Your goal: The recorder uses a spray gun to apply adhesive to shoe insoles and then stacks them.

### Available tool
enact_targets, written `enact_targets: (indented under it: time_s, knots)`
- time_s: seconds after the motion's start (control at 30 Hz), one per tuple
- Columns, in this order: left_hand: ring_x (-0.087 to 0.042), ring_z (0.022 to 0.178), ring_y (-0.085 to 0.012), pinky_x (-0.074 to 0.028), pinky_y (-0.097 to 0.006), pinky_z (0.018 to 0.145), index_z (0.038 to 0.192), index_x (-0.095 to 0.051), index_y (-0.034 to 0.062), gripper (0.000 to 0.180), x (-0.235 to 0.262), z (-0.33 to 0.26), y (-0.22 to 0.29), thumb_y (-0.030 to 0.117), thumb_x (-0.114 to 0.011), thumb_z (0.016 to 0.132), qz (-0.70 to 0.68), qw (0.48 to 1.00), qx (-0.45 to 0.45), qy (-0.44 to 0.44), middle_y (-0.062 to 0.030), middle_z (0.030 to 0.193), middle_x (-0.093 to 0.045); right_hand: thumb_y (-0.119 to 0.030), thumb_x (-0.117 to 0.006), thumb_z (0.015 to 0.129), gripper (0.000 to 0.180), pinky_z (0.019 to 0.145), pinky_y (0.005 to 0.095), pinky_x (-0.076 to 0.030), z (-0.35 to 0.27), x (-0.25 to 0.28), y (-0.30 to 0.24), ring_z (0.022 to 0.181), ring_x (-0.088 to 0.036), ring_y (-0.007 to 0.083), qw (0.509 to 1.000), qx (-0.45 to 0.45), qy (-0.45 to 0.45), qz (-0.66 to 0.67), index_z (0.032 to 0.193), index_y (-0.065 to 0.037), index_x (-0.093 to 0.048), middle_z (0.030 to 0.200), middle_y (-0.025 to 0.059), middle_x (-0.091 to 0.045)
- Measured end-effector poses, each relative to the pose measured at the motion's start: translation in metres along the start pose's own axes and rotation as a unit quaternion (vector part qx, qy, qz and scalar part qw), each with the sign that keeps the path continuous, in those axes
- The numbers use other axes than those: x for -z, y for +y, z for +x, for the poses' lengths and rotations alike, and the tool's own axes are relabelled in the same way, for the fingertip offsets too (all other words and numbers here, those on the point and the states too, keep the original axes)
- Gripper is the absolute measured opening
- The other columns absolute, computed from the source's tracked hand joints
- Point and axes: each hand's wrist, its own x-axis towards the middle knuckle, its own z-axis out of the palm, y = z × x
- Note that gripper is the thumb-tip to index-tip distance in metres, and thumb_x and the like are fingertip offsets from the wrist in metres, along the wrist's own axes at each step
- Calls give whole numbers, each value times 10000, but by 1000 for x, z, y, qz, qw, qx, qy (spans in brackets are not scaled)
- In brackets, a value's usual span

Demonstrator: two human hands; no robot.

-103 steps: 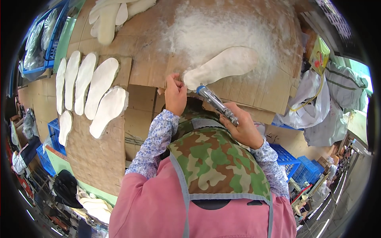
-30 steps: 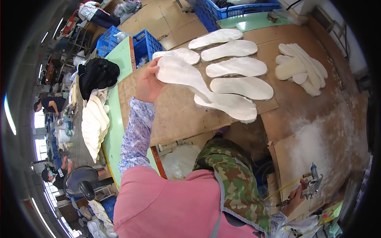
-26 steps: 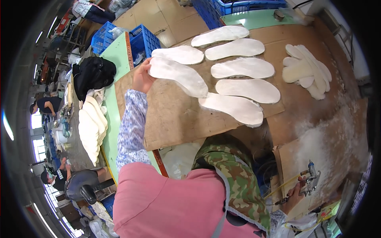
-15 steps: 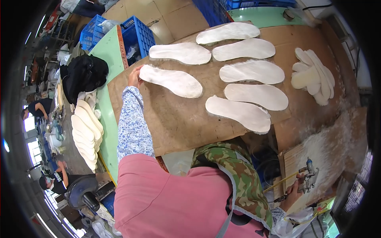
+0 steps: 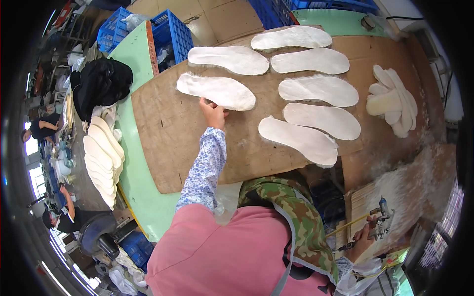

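Note:
My left hand (image 5: 215,115) is at the near edge of a white fuzzy-edged insole (image 5: 217,90) on the brown board (image 5: 168,140). Its fingertips touch that edge with the fingers a little apart; the thumb stands off to the right. Several more insoles lie flat on the board, among them one just beyond (image 5: 229,59) and a column to the right, with the nearest insole (image 5: 298,140) tilted. Low at the right, my right hand (image 5: 364,240) is wrapped round a metal spray gun (image 5: 381,219) with a hose, beside the board's near right corner.
A fanned pile of insoles (image 5: 393,101) lies at the board's right end. Left are a green table edge (image 5: 131,148), a black cloth bundle (image 5: 101,86) and stacked cream insoles (image 5: 103,160). Blue crates (image 5: 173,37) stand behind. A fan (image 5: 98,237) and two people are at far left.
My left hand has let go of the insole's narrow heel end and moved right, to the middle of its near edge. My right hand stays on the spray gun. The view has shifted slightly.

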Motion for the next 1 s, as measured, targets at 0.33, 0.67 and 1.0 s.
enact_targets:
  time_s: [0.33, 0.67, 1.0]
  knots:
    - [-567, 674, -148, -501, -263, 634, 1337, -354, 60, 608, -18, -8, -10, -95, -466, 760, 52, 997, -48, -15, -57, 884, -530, -44, -498, 937, 439, 417, 202, -268, 4, 7, 5, 471, -302, 25, 1000, 1, -16, 9, 1363, 26, -421, 1188, 70, -585]
    - [-599, 730, -199, -535, -306, 612, 1278, -383, 37, 554, 23, 78, 0, -57, -509, 747, -36, 984, -86, 153, -94, 932, -534, -71, -549, 925, 403, 415, 202, -277, -7, 17, 18, 437, -309, 23, 1000, -2, 20, 16, 1319, -6, -493, 1129, 33, -618]
    - [-637, 721, -215, -530, -323, 540, 1346, -317, 55, 612, 20, 99, 18, 24, -485, 759, 35, 996, -42, 71, -125, 996, -596, -53, -533, 925, 417, 418, 198, -271, -12, 15, 15, 462, -308, 21, 1000, 8, -1, 16, 1335, 1, -471, 1155, 32, -609]
